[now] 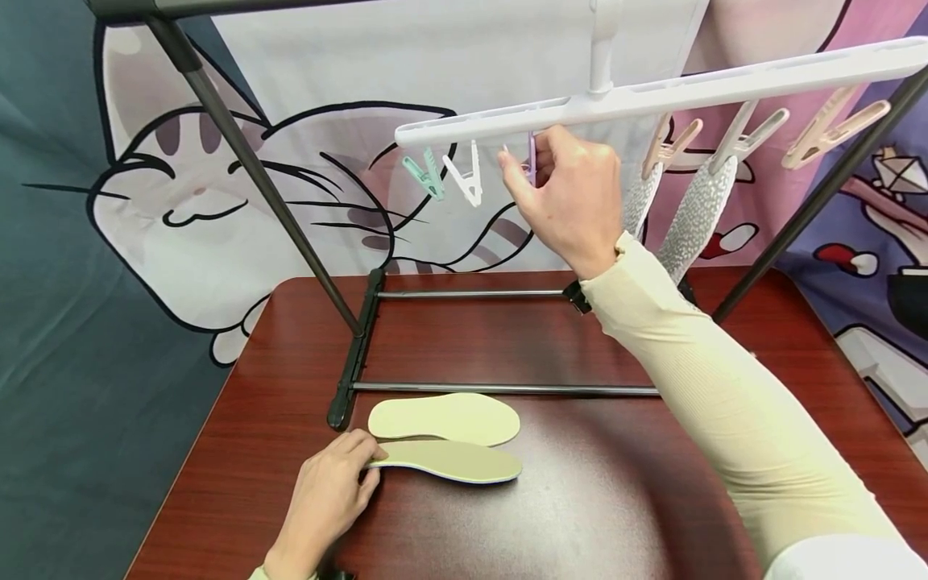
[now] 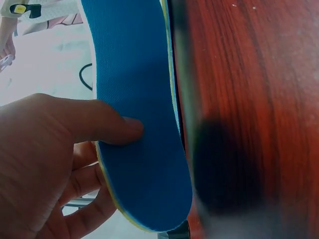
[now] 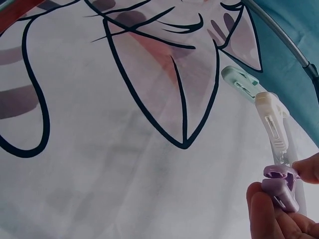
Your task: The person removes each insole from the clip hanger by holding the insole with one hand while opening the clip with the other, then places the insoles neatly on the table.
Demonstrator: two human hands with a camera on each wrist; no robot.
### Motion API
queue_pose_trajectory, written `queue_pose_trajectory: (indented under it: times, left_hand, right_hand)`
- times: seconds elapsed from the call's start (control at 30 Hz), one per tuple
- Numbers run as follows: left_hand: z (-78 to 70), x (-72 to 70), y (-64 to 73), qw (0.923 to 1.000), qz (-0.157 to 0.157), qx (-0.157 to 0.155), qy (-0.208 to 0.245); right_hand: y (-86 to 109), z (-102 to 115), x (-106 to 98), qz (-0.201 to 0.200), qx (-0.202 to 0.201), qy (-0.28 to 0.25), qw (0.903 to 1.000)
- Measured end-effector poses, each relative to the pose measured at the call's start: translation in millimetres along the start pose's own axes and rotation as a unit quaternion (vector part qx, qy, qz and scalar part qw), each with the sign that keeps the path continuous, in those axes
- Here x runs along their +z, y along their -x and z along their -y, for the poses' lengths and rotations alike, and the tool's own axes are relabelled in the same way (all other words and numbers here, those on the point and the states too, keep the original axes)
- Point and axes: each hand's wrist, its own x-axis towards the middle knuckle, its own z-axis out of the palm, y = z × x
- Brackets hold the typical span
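Head view: near insole (image 1: pixel 449 461), at 6 o'clock on table (image 1: pixel 580 499), is gripped at its heel by left hand (image 1: pixel 326 499) while purple clip (image 1: pixel 532 157) is pinched by right hand (image 1: pixel 569 201); judged next: insole to be lifted to the clip.

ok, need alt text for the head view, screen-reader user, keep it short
A person's right hand pinches a purple clip on a white hanger bar, while the left hand grips the nearer of two pale insoles on a red-brown table. Two speckled insoles hang from beige clips further right.
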Motion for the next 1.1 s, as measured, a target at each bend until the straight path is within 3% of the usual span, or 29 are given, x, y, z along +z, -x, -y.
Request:
queue_pose_trajectory:
  times: [0.37,0.6,1.1]
  left_hand:
    - [-0.3,-0.1,1.0,0.9985,0.052,-0.014,-0.001]
    - [-0.7,-3.1,1.6,0.9935,0.112,-0.017,0.011]
    - [-3.3,-0.8,0.9,0.9814,0.184,-0.03,0.046]
  right_hand:
    - [1.0,-1.9,-1.7,0.001,0.0,0.001,1.0]
    - [1.4,-1.8,-1.7,0.0,-0.007,-0.002,1.0]
    - [2.8,-2.2,-2.2,0.001,0.003,-0.008,1.0]
